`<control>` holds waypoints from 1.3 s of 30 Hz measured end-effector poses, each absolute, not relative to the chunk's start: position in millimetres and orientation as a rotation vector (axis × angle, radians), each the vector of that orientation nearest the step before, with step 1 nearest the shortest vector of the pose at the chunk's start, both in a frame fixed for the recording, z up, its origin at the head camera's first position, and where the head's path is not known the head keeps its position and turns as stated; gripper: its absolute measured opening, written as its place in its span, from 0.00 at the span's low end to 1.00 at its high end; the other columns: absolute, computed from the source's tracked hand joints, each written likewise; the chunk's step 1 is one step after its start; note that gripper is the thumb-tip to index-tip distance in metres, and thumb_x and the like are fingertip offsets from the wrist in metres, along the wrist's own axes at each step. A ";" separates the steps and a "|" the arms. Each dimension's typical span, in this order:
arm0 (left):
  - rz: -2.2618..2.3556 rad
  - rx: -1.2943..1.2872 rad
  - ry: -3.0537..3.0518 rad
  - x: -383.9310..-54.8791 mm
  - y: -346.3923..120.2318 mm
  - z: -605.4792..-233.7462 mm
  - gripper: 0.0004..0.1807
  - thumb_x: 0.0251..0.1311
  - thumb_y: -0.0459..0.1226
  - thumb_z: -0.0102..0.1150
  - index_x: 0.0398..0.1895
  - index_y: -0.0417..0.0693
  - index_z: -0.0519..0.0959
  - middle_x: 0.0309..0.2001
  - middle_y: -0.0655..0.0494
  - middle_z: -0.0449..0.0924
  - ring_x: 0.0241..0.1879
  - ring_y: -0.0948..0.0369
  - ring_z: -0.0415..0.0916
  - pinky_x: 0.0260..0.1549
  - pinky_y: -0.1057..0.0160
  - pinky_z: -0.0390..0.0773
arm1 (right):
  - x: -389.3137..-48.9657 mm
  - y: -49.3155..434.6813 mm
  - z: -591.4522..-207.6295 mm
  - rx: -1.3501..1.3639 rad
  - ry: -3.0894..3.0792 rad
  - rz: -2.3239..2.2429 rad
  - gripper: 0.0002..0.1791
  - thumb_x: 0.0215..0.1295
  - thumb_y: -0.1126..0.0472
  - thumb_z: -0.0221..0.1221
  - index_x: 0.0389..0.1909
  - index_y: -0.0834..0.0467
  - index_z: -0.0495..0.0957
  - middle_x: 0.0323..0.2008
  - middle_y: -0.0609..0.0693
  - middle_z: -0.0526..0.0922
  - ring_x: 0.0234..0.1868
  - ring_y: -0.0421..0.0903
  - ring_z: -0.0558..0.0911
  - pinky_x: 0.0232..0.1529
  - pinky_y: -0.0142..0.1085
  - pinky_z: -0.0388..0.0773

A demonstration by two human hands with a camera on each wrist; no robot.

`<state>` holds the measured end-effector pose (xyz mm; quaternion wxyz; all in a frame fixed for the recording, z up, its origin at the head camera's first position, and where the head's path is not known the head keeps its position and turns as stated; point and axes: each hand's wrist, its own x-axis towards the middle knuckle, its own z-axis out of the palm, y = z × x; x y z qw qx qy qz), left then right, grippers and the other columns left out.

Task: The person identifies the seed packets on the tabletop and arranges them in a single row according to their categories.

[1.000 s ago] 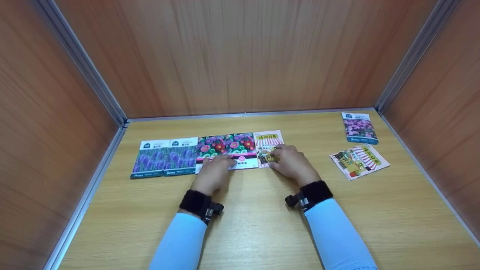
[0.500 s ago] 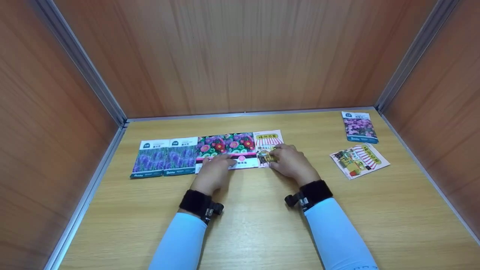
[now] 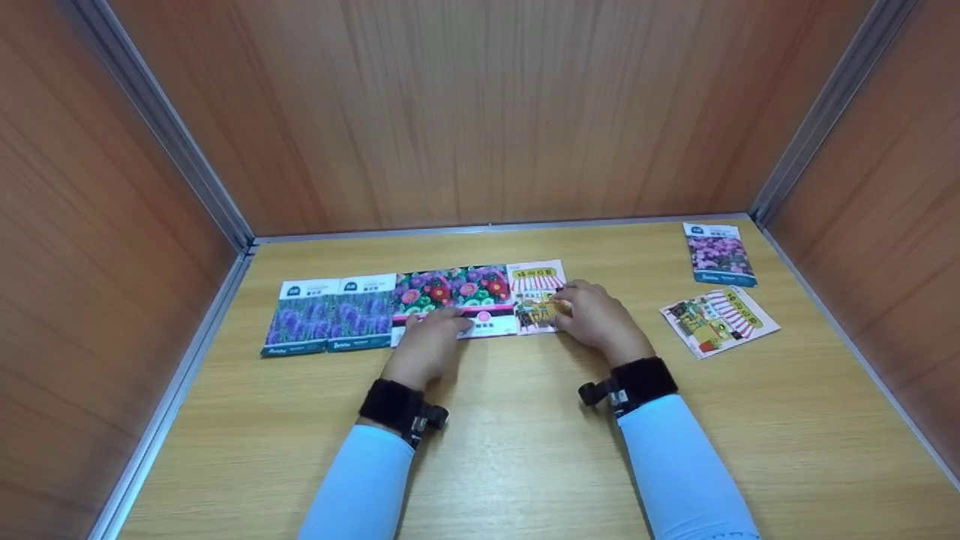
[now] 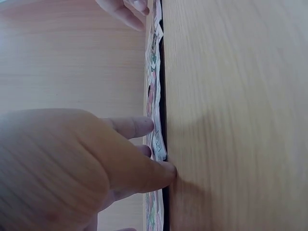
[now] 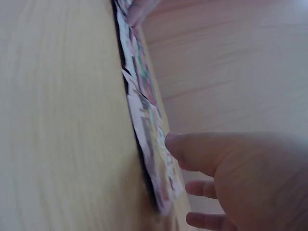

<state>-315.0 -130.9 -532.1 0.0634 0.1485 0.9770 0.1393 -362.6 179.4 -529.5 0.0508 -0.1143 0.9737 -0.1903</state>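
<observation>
Five or so flat seed packets form a row in the head view: two lavender packets (image 3: 299,318), two packets with red and pink flowers (image 3: 451,289), and a striped-awning packet (image 3: 536,279) at the right end. My left hand (image 3: 424,346) rests on the flower packets; in the left wrist view its thumb (image 4: 166,174) is at their near edge and its fingers lie over them. Beside the awning packet's right side is my right hand (image 3: 598,321), fingers loosely bent. The right wrist view shows its fingertips (image 5: 174,140) just off that packet, nothing between them.
Toward the right, a packet with pink-purple flowers (image 3: 718,256) lies near the back corner. A second striped-awning packet (image 3: 716,324) lies turned at an angle in front of it. Wooden panels (image 3: 487,112) enclose the table (image 3: 495,442) at the back and sides.
My right hand has shifted slightly right, uncovering more of the awning packet. The left hand and all the packets look unmoved.
</observation>
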 end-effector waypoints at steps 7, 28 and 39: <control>0.414 0.451 2.964 -316.2 -130.7 -533.5 0.46 0.60 0.11 0.56 0.77 0.56 0.83 0.83 0.48 0.75 0.87 0.45 0.66 0.84 0.23 0.59 | -363.1 214.9 -512.2 -0.085 2.945 -0.523 0.41 0.84 0.45 0.62 0.85 0.66 0.68 0.88 0.69 0.62 0.86 0.77 0.63 0.79 0.84 0.59; 0.426 0.394 2.929 -316.1 -130.3 -532.9 0.45 0.60 0.15 0.61 0.78 0.57 0.83 0.85 0.47 0.73 0.88 0.44 0.63 0.87 0.24 0.54 | -345.3 229.5 -490.4 0.109 2.700 -0.518 0.39 0.85 0.43 0.58 0.79 0.70 0.72 0.71 0.70 0.81 0.67 0.67 0.83 0.67 0.58 0.83; 0.417 0.416 2.938 -316.7 -130.6 -532.4 0.45 0.57 0.17 0.67 0.78 0.56 0.83 0.84 0.46 0.73 0.87 0.43 0.65 0.86 0.25 0.56 | -345.0 223.0 -493.4 -0.065 2.630 -0.697 0.40 0.85 0.46 0.62 0.88 0.59 0.65 0.86 0.65 0.68 0.88 0.69 0.65 0.88 0.66 0.62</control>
